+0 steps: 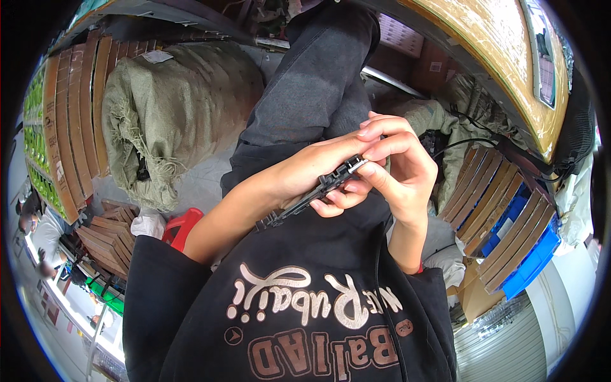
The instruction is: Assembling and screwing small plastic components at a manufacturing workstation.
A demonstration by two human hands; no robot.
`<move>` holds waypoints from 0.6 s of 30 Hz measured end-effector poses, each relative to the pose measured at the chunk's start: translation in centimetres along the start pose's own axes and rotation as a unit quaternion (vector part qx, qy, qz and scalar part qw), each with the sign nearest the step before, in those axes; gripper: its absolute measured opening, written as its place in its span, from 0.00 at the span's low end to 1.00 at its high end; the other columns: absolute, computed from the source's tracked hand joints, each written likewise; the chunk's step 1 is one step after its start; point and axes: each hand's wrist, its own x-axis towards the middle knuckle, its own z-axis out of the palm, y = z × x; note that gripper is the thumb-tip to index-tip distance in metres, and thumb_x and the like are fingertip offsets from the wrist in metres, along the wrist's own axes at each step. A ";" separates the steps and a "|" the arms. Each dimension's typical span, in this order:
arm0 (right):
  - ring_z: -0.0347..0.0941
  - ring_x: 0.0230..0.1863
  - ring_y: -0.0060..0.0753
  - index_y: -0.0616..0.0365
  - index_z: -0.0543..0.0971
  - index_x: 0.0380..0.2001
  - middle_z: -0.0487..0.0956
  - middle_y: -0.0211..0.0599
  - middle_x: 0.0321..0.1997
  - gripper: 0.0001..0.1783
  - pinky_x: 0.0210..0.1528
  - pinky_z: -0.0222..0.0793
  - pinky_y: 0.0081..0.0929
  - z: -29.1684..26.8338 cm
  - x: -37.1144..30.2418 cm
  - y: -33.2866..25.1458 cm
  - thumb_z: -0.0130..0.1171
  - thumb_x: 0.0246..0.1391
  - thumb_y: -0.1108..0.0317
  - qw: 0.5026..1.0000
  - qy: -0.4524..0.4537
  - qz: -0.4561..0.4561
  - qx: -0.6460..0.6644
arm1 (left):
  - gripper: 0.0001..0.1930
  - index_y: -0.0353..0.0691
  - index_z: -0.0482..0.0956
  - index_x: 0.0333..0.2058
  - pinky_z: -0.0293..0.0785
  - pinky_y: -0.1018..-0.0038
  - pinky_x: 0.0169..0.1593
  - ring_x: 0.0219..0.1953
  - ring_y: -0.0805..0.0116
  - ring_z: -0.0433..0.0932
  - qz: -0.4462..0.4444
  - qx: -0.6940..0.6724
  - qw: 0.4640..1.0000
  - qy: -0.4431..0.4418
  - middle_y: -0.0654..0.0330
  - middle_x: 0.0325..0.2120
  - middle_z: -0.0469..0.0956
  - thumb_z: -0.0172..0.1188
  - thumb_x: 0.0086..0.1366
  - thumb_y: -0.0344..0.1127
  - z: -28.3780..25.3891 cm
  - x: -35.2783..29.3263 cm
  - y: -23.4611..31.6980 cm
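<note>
A long, narrow black part (302, 202) with a ridged, notched edge slants across my lap; its exact kind I cannot make out. My left hand (312, 167) holds it from beneath, the fingertips curling up past its lower side. At the part's upper right end, my right hand (407, 169) pinches a small light-coloured edge between thumb and fingers. Both hands meet there, and the right fingers partly overlap the left ones. The palm of the left hand is hidden. Behind the hands are my dark trousers (312, 83).
A bulky woven sack (184, 102) stands at the left beside stacked cardboard (79, 114). A red plastic stool (183, 226) shows near my left elbow. At the right are more cardboard sheets (477, 191), a blue crate (531, 261) and a wrapped tabletop (484, 38) at upper right.
</note>
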 end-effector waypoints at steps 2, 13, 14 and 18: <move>0.65 0.39 0.29 0.60 0.74 0.24 0.73 0.39 0.36 0.08 0.31 0.60 0.19 0.1 -0.1 0.0 0.61 0.36 0.77 1.000 0.007 0.003 0.019 | 0.17 0.44 0.60 0.26 0.52 0.87 0.08 0.10 0.82 0.56 0.005 0.009 1.000 -0.001 0.66 0.14 0.59 0.32 0.64 0.50 0.0 0.0 0.0; 0.66 0.41 0.32 0.60 0.74 0.23 0.73 0.39 0.37 0.08 0.40 0.61 0.26 -0.3 -0.2 -0.2 0.61 0.34 0.77 1.000 -0.004 -0.005 -0.011 | 0.20 0.44 0.52 0.54 0.55 0.87 0.14 0.13 0.81 0.59 0.035 0.054 0.998 -0.018 0.65 0.17 0.62 0.33 0.65 0.42 -0.4 -0.2 -0.3; 0.66 0.41 0.33 0.60 0.74 0.24 0.73 0.40 0.38 0.08 0.43 0.60 0.29 -0.3 -0.1 -0.2 0.61 0.34 0.77 0.999 -0.011 -0.018 -0.033 | 0.20 0.44 0.52 0.54 0.55 0.87 0.14 0.13 0.81 0.59 0.036 0.054 0.998 -0.017 0.65 0.17 0.62 0.33 0.65 0.42 -0.2 -0.2 -0.4; 0.66 0.43 0.35 0.58 0.76 0.25 0.73 0.40 0.39 0.09 0.49 0.57 0.35 -0.2 0.1 -0.7 0.60 0.34 0.77 0.997 0.012 0.007 -0.072 | 0.15 0.39 0.60 0.41 0.54 0.87 0.12 0.13 0.80 0.57 0.118 0.198 0.966 0.117 0.66 0.17 0.59 0.35 0.65 0.45 0.7 -0.1 -0.2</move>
